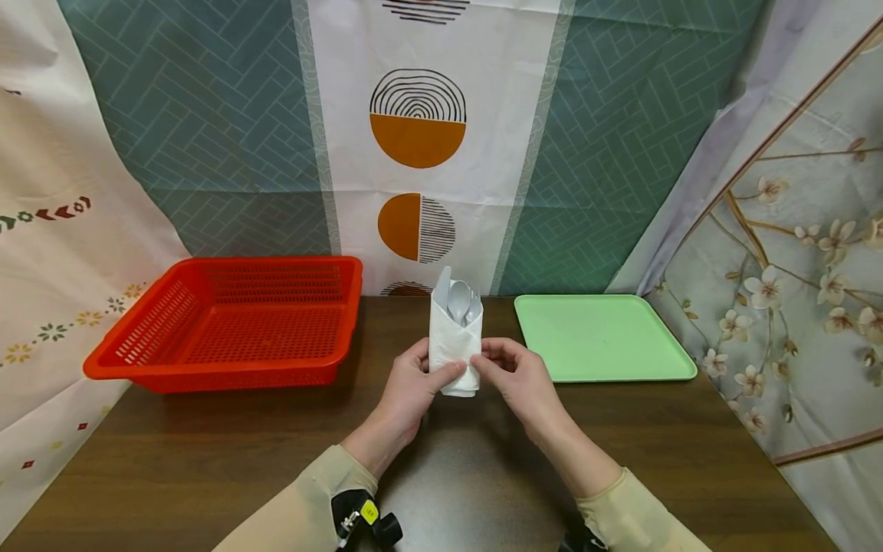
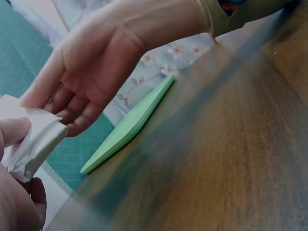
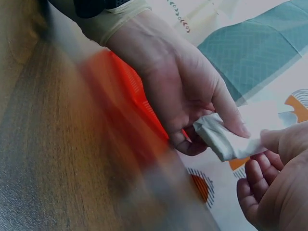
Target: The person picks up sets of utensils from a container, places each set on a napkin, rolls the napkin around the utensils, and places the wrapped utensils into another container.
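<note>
A folded white napkin (image 1: 451,345) stands upright between both hands, held up over the table. From its top pocket poke a knife (image 1: 443,282), a spoon (image 1: 458,300) and a fork (image 1: 474,307), all pale grey. My left hand (image 1: 411,383) grips the napkin's left side, thumb across the front and fingers behind. On the other side my right hand (image 1: 522,381) pinches the right edge between thumb and fingers. The right wrist view shows the napkin's folded lower end (image 3: 219,139) and both thumbs pressing on it. Behind the napkin, some fingertips are hidden.
A red perforated plastic basket (image 1: 228,376) sits on the brown table (image 1: 455,491) at the left. At the right lies a flat light-green tray (image 1: 607,337). Patterned cloths (image 1: 428,176) hang behind the table and along its sides.
</note>
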